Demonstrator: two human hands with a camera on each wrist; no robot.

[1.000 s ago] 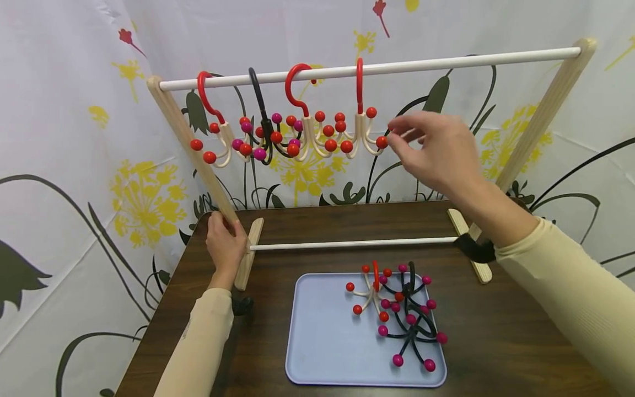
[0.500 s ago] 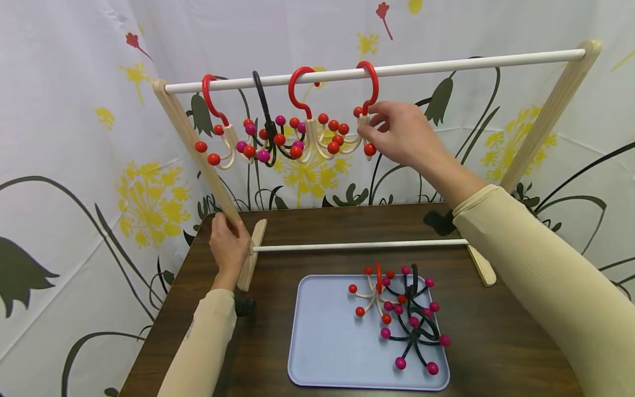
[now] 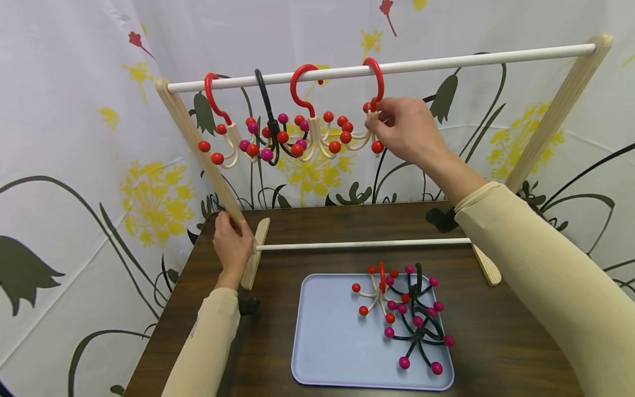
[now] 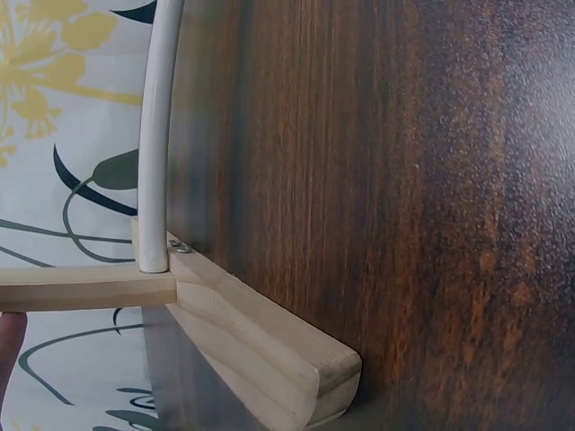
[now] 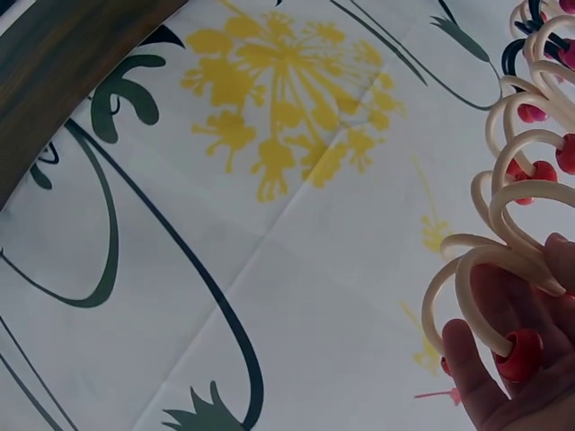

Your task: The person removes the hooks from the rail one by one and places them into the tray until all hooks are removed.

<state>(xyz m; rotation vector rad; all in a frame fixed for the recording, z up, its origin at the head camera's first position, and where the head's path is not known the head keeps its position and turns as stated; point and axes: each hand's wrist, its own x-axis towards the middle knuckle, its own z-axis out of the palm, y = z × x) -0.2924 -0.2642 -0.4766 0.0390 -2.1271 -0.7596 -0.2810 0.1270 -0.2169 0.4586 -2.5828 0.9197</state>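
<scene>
My right hand (image 3: 409,127) pinches the neck of the rightmost hanger (image 3: 379,82), a red hook with cream curved arms tipped with red balls. Its hook sits over the white top rod (image 3: 471,62). In the right wrist view, thumb and fingers surround the cream arms (image 5: 476,278), near a red ball (image 5: 519,356). To the left hang two more red-hooked cream hangers (image 3: 302,88) (image 3: 213,99), with a black hanger (image 3: 265,99) bearing magenta balls between them. My left hand (image 3: 232,245) holds the left wooden upright (image 3: 190,132) low down; only a fingertip (image 4: 9,346) shows in the left wrist view.
A pale blue tray (image 3: 322,347) lies on the dark wooden table (image 3: 521,336). On its right side are a red-hooked cream hanger (image 3: 382,278) and tangled black hangers (image 3: 419,331) with magenta balls. A lower white rod (image 3: 362,244) joins the rack's feet. A patterned curtain (image 3: 99,71) hangs behind.
My right hand has moved left from the rightmost hanger's outer ball to its neck and taken hold. That hook has turned from edge-on to show its curve. My left hand stays on the upright.
</scene>
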